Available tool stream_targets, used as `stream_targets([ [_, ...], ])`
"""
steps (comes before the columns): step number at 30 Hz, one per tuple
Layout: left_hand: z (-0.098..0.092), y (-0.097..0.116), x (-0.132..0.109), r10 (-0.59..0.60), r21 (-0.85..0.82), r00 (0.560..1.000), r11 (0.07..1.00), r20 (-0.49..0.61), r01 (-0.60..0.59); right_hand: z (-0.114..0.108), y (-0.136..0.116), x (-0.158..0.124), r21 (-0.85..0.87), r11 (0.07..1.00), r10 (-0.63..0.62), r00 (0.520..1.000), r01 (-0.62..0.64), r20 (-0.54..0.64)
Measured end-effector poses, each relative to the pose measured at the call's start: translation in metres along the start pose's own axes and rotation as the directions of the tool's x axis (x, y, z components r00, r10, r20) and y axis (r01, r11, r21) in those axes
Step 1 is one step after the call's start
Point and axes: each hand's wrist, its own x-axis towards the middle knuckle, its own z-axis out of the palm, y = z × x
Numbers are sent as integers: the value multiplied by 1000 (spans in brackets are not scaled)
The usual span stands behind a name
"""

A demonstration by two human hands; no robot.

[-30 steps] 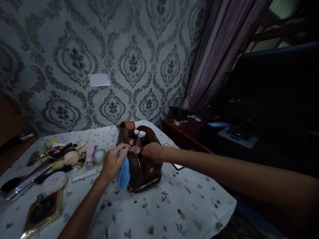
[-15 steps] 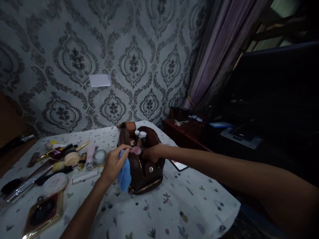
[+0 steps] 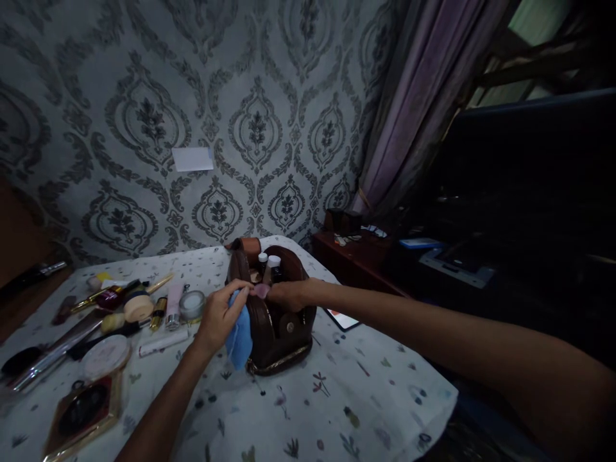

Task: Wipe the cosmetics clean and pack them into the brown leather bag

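Observation:
A dark brown handbag [image 3: 282, 353] stands unzipped on the table. At its left rim, my left hand [image 3: 219, 317] is closed on a blue cloth [image 3: 239, 340], which hangs down against the bag's side. My right hand [image 3: 286, 295] reaches into the bag's opening from the right, its fingers hidden inside beside a pink round item [image 3: 261, 290]. Behind that hand, two white-capped bottles poke up: a smaller one [image 3: 262, 258] and a larger one [image 3: 274, 262].
Makeup lies spread at the left: a glass jar [image 3: 192, 304], a pink tube [image 3: 174, 308], a white tube [image 3: 162, 342], a round compact [image 3: 106, 355], a gold-framed palette [image 3: 84, 410] and several brushes. A phone or tablet [image 3: 342, 319] lies right of the bag, partly behind my arm.
My right hand has shifted slightly left and now covers more of the pink item in the bag. My left hand stays at the rim with the blue cloth.

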Motion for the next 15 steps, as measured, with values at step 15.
stream_targets([
  [15,-1,0,-1,-7,7,1000,1000,2,7,-3,-3,2,-85,975,212,976,-207,53],
])
